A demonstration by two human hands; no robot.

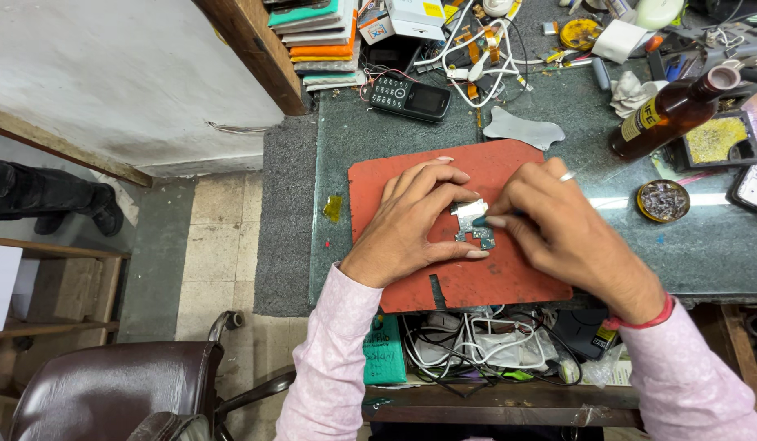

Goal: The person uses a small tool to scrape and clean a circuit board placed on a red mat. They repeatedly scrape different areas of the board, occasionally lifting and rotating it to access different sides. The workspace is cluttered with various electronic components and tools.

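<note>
The small circuit board lies on the red mat between both hands, left hand pinning its edge with closed fingers, right hand clamped on a thin tool touching its top.

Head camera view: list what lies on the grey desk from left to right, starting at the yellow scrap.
Small yellow scrap → left hand → small circuit board → right hand → round metal tin
</note>
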